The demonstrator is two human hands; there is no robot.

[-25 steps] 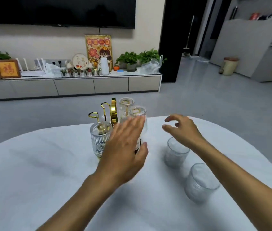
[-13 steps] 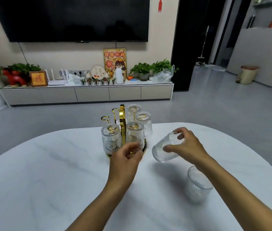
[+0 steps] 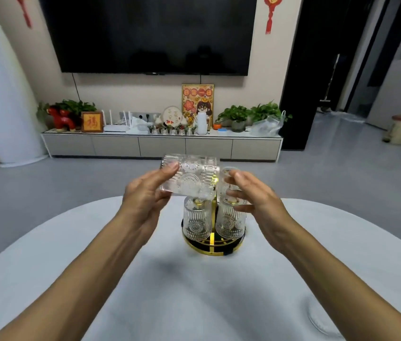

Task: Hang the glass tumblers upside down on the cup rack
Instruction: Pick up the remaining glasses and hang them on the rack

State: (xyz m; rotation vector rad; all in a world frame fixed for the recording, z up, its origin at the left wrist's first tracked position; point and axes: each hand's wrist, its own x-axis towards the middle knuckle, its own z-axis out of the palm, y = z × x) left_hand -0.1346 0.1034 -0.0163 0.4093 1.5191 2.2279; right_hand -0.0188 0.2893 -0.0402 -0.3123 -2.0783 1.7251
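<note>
Living room beyond: large black wall-mounted television [image 3: 155, 33], long pale low cabinet [image 3: 161, 146] crowded with potted plants and ornaments, grey floor. Up close, a rounded white marble-look table [image 3: 47, 279].

Half a second back: ribbed clear glass tumbler [image 3: 191, 177] tilted low in the right hand, beside the rack, left fingertips at a hung glass. Now lifted above the gold wire cup rack with round black base [image 3: 213, 243], lying on its side, mouth toward the left. Now pinched by the left hand [image 3: 145, 195], thumb under, fingertips [image 3: 171, 167] over the rim end. Right hand [image 3: 256, 195] just beside the tumbler's base end, fingers spread and loosely curled; contact with the glass impossible to tell. Camera view also shifted, rack now centred and nearer.

Below the hands, two embossed clear tumblers [image 3: 197, 221] hung upside down on the rack's front pegs, a further one partly hidden behind the right fingers. Held tumbler and both hands blocking the rack's upper hooks. At the table's lower right edge, another clear glass [image 3: 322, 318], blurred.

Glass surfaces fluted, with pressed fan medallions; rack rim shiny gold.
</note>
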